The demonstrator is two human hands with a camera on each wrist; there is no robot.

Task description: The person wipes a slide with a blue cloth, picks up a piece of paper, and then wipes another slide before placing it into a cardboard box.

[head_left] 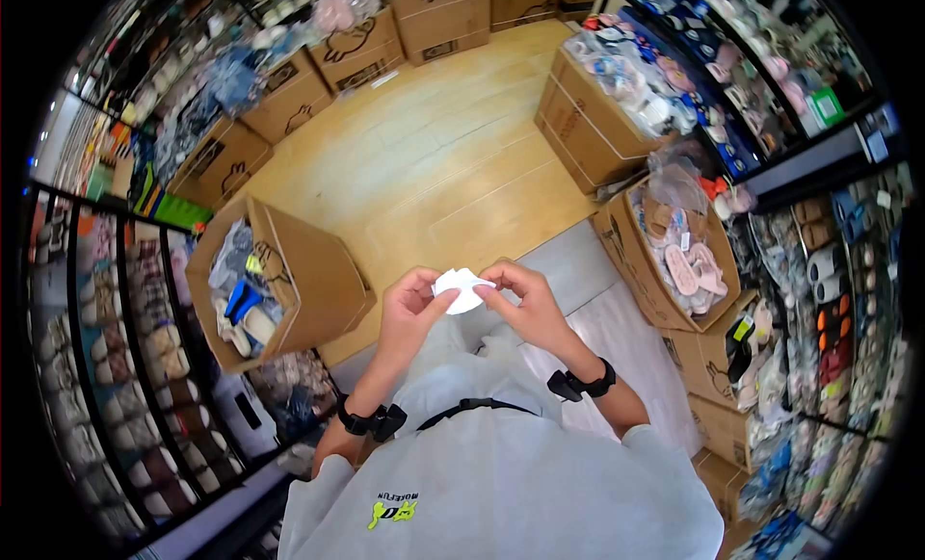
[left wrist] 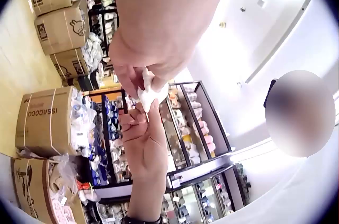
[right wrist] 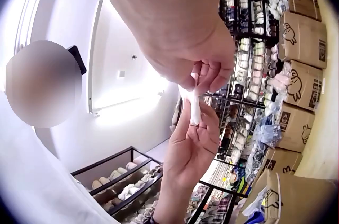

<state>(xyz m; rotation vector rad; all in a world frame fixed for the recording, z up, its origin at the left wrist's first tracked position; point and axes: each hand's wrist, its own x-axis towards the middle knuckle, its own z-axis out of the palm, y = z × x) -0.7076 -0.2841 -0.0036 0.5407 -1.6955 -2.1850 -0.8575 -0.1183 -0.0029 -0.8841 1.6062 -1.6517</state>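
The white tissue-like piece (head_left: 464, 295) was held up in front of my waist, between both hands. The fingers of my left hand (head_left: 409, 305) pinched one side and those of my right hand (head_left: 525, 300) the other, curled and nearly closed on it. I judged the work partway: the piece was gripped, but not yet put down. Cardboard boxes (head_left: 332, 290) stood well apart from it.
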